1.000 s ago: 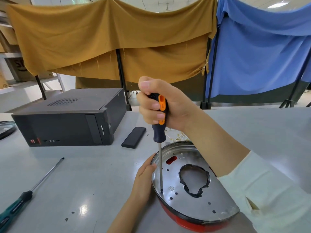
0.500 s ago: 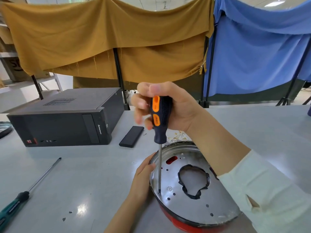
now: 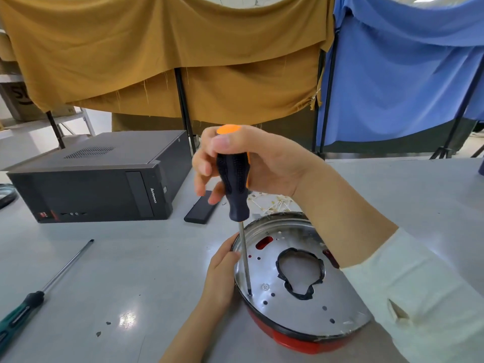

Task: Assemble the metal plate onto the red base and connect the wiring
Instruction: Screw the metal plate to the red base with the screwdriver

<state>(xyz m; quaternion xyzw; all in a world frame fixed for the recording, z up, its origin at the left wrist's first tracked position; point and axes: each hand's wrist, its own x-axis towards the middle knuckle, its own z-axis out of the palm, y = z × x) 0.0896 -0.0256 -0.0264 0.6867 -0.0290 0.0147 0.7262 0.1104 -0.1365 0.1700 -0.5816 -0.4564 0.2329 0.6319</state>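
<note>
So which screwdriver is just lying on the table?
The green-handled screwdriver, lying flat at the left with no hand on it. The other one, the black-and-orange screwdriver, stands upright in the right hand, its tip on the metal plate.

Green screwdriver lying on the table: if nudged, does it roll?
The green screwdriver probably rolls: its long thin shaft looks round and it lies flat on the smooth table. Likely stiff and handle-heavy, so it may pivot around the thick handle.
</note>
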